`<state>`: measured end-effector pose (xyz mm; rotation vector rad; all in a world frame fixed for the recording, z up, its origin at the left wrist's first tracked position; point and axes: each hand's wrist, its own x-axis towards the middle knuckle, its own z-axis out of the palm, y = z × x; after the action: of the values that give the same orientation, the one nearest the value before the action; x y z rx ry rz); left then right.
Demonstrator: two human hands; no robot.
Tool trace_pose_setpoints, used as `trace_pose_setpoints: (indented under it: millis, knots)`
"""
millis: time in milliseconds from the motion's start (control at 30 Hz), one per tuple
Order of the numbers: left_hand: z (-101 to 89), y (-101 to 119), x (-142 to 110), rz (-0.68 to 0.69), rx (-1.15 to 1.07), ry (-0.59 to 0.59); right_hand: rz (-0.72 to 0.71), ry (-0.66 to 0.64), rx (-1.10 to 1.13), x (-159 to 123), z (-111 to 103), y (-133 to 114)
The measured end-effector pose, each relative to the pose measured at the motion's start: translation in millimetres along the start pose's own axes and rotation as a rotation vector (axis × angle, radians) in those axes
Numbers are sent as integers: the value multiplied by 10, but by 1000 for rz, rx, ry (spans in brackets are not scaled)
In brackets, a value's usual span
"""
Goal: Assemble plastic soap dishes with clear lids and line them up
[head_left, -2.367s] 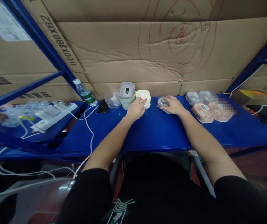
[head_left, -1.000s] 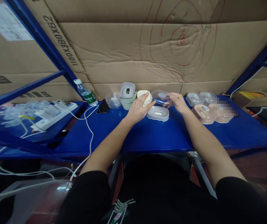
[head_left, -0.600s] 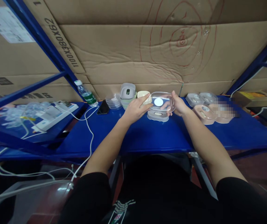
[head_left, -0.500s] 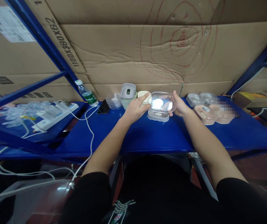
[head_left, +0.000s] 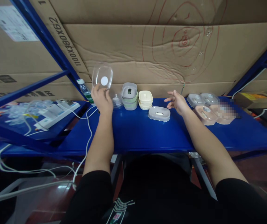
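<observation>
My left hand (head_left: 102, 99) grips a clear plastic lid (head_left: 102, 75) with a round white sticker, raised above the stack of clear lids (head_left: 117, 101). My right hand (head_left: 177, 102) is in the air with its fingers apart and nothing in it. To its lower left, a grey oval box (head_left: 159, 114) with a slot in its top lies uncovered on the blue table (head_left: 152, 137). Behind that box stand stacked cream trays (head_left: 145, 99). Left of these are nested grey and green containers (head_left: 129, 96).
Pink and grey lidded boxes (head_left: 205, 115) sit at the right. A water bottle (head_left: 85, 91) stands at the back left, near white cables (head_left: 89, 124). A power strip (head_left: 56, 115) and clear plastic wrapping (head_left: 22, 112) lie farther left. A cardboard wall (head_left: 124, 46) rises behind.
The clear lid has come off the grey box and passed from my right hand to my left, which has carried it up and left. My right hand has let go and opened.
</observation>
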<state>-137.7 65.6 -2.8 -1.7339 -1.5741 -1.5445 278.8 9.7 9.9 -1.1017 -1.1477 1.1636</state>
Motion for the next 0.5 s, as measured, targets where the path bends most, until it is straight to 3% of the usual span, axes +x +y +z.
trace_pose_setpoints:
  millis: [167,500]
  knots:
    - [42,90,-101,-151,113,-164,13,8,-36,-23,16,-15]
    - [94,151,-174,-204,169,-219,24,-8,-73,-39,30,2]
